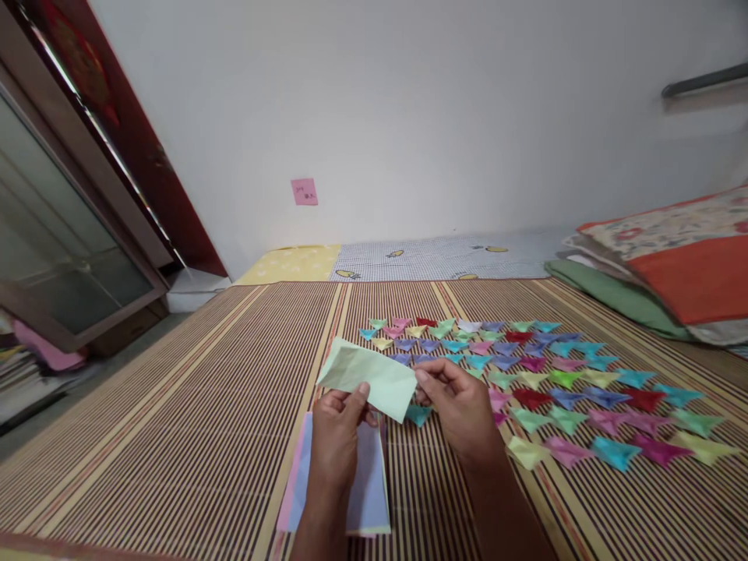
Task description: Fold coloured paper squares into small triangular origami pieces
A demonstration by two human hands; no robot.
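Note:
A pale green sheet of paper (374,377), folded over, is held up above the striped mat. My left hand (342,421) pinches its lower edge, thumb on top. At its right end, my right hand (459,401) grips the paper between thumb and fingers. Beneath my left hand and forearm lies a stack of coloured sheets (369,491), with a lavender one on top and pink edges showing. Several small folded paper pieces (566,421) in many colours lie in rows on the right of the mat, some partly hidden behind my right hand.
The striped bamboo mat (175,405) covers the surface. Folded bedding and a pillow (689,265) are piled at the right edge. A white wall (444,117) with a pink note (305,192) stands behind. At the left are a glass-paned door (70,226) and a red door (146,148).

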